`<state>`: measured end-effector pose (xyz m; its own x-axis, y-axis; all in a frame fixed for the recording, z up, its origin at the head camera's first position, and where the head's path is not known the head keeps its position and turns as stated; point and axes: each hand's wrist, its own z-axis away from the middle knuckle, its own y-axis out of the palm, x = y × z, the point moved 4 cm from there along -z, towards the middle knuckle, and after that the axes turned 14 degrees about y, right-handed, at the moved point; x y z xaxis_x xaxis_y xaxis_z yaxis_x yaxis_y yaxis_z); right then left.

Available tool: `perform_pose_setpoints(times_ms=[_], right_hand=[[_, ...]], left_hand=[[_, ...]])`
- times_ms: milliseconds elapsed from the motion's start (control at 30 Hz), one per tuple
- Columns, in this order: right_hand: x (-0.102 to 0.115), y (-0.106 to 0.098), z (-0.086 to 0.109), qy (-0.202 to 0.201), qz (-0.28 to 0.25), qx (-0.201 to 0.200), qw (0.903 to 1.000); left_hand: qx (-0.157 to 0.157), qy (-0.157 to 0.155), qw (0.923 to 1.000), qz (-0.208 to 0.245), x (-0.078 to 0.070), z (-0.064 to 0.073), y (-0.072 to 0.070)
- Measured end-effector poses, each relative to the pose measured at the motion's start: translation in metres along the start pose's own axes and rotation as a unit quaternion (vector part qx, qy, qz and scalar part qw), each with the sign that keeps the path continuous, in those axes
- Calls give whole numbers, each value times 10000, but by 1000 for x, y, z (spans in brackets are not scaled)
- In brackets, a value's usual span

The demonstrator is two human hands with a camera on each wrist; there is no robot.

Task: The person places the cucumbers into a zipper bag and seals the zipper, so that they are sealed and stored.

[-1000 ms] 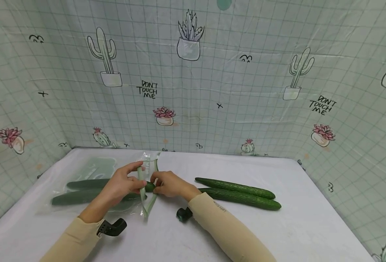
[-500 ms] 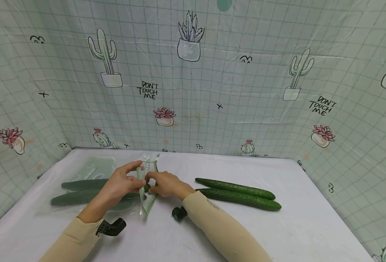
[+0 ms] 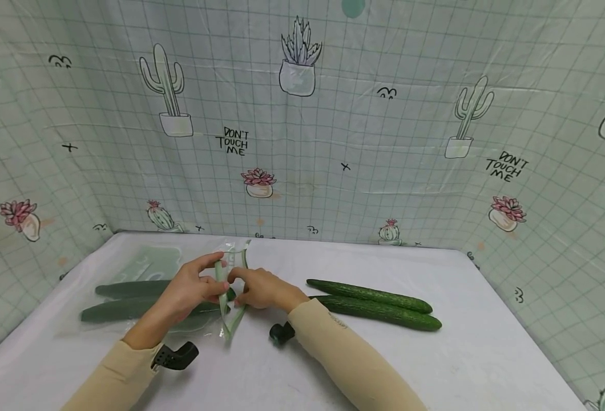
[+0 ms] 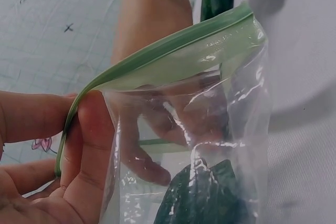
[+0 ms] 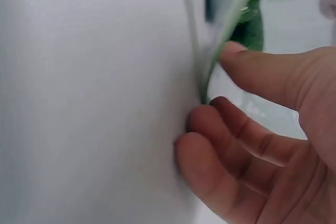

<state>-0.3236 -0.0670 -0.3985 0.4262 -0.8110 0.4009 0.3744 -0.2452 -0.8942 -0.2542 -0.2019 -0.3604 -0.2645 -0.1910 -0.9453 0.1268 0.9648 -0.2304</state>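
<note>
Between left hand [image 3: 192, 282] and right hand [image 3: 261, 288]: mouth of a clear bag [image 3: 150, 265], two cucumbers [image 3: 122, 310] inside.

Left hand closed in a pinch, thumb and fingers on the bag's green rim [image 4: 173, 45]; right hand at the opposite side of the mouth, fingers part-curled, thumb spaced off them by a moderate gap, right by the rim and a bagged cucumber's end; can't tell whether it grips either. Bagged cucumbers lie roughly side by side, running behind and out to the left of left hand. Two loose cucumbers [image 3: 379, 311] lie together on the white table [image 3: 477, 342], right of right hand, beyond its sleeve [image 3: 351, 348].
</note>
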Motion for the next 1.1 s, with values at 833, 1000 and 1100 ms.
perform_pose_setpoints(times_ms=[833, 1000, 1100], right_hand=[[-105, -46, 108, -78, -35, -1166, 9931], [-125, -52, 131, 80, 119, -1359, 9906], [-136, -55, 144, 219, 189, -1501, 9882]], left_hand=[[47, -79, 9999, -130, 7, 0, 8], [47, -58, 9998, -165, 6, 1, 9], [61, -75, 9998, -169, 6, 1, 9]])
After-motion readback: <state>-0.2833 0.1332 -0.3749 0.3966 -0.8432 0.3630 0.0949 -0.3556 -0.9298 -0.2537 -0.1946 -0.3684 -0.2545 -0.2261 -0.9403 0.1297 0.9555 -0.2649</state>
